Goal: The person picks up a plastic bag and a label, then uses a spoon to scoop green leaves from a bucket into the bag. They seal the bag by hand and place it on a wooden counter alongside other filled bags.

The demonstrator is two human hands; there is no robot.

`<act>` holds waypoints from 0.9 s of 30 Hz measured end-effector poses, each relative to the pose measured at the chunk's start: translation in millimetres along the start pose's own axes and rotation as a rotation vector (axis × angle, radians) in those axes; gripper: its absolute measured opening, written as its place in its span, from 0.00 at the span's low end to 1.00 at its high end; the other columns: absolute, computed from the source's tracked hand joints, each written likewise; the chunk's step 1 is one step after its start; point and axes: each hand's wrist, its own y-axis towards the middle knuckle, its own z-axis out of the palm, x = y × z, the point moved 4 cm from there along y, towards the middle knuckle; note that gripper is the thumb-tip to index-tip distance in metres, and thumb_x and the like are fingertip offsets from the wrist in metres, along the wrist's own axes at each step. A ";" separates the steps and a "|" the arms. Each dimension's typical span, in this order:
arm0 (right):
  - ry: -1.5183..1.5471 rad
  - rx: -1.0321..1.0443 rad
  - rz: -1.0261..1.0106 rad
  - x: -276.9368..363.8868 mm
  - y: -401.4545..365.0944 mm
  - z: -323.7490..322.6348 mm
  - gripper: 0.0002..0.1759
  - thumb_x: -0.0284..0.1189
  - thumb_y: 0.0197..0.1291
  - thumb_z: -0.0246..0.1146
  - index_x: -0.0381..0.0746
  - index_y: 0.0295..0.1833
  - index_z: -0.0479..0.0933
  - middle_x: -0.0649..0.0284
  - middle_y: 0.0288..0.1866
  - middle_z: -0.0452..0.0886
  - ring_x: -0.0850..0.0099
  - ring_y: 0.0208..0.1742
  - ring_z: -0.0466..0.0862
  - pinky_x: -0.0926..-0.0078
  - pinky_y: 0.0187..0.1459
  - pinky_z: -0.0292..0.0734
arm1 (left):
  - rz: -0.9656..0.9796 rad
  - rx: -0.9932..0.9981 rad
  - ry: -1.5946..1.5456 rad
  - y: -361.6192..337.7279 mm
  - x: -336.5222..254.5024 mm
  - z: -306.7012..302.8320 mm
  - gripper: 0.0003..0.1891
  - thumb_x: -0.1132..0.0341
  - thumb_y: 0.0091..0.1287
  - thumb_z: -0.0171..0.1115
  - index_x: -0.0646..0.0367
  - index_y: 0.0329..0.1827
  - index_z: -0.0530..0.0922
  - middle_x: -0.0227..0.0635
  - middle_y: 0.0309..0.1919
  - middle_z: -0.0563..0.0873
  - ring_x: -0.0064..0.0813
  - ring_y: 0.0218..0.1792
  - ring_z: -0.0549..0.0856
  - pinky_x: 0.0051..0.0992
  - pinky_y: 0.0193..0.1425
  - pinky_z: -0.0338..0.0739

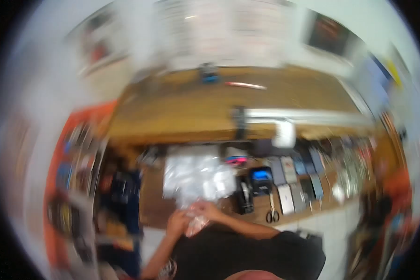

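Near the front edge of the lower brown surface, my left hand (177, 222) and my right hand (207, 211) are close together on a small clear plastic packet (197, 225). Fingers of both hands look closed on it, though motion blurs them. What the packet holds is too blurred to tell. Just beyond my hands lies a spread of shiny clear plastic bags (198, 170). To the right of the bags are a black object (244, 195) and a black device with a blue screen (260, 180).
Scissors (272, 209) lie at the front edge, beside several phone-like slabs (285, 199). Further right is a pile of clear packets (352, 172). A raised wooden shelf (172, 109) runs behind, with a red and white pen-like object (246, 86). Orange-edged racks (56, 154) stand left.
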 end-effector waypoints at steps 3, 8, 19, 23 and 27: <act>0.162 -0.064 -0.068 35.2 -12.3 -11.1 0.19 0.29 0.58 0.70 0.39 0.56 0.81 0.60 0.46 0.87 0.73 0.43 0.87 0.72 0.51 0.81 | 0.002 -0.104 -0.231 -8.3 34.5 30.5 0.07 0.72 0.48 0.73 0.55 0.32 0.89 0.36 0.41 0.89 0.36 0.43 0.88 0.32 0.49 0.82; 0.149 -0.085 -0.043 12.4 -6.8 1.5 0.16 0.26 0.60 0.68 0.40 0.54 0.80 0.63 0.44 0.86 0.70 0.45 0.86 0.69 0.53 0.80 | -0.190 -0.103 -0.188 -6.3 18.5 28.1 0.05 0.75 0.56 0.66 0.60 0.34 0.88 0.38 0.37 0.89 0.39 0.38 0.88 0.33 0.47 0.82; 0.694 0.080 0.181 12.9 -4.6 -1.9 0.18 0.15 0.49 0.65 0.31 0.48 0.81 0.59 0.40 0.86 0.73 0.42 0.85 0.74 0.42 0.82 | -0.326 -0.113 -0.318 -1.7 8.0 26.1 0.04 0.72 0.52 0.67 0.62 0.29 0.83 0.41 0.37 0.87 0.44 0.36 0.87 0.36 0.41 0.81; 0.748 0.092 0.189 10.9 -3.0 -3.9 0.18 0.16 0.51 0.65 0.30 0.50 0.81 0.59 0.41 0.85 0.73 0.42 0.85 0.74 0.41 0.83 | -0.337 -0.125 -0.258 3.0 6.2 28.0 0.05 0.71 0.49 0.68 0.61 0.27 0.81 0.40 0.36 0.84 0.44 0.34 0.85 0.40 0.38 0.79; 0.795 0.090 0.252 12.7 -5.6 -8.4 0.17 0.17 0.51 0.66 0.31 0.50 0.81 0.60 0.41 0.85 0.75 0.41 0.84 0.75 0.42 0.83 | -0.356 -0.103 -0.211 2.2 4.9 27.0 0.07 0.71 0.48 0.68 0.60 0.27 0.79 0.39 0.34 0.82 0.45 0.34 0.84 0.41 0.38 0.79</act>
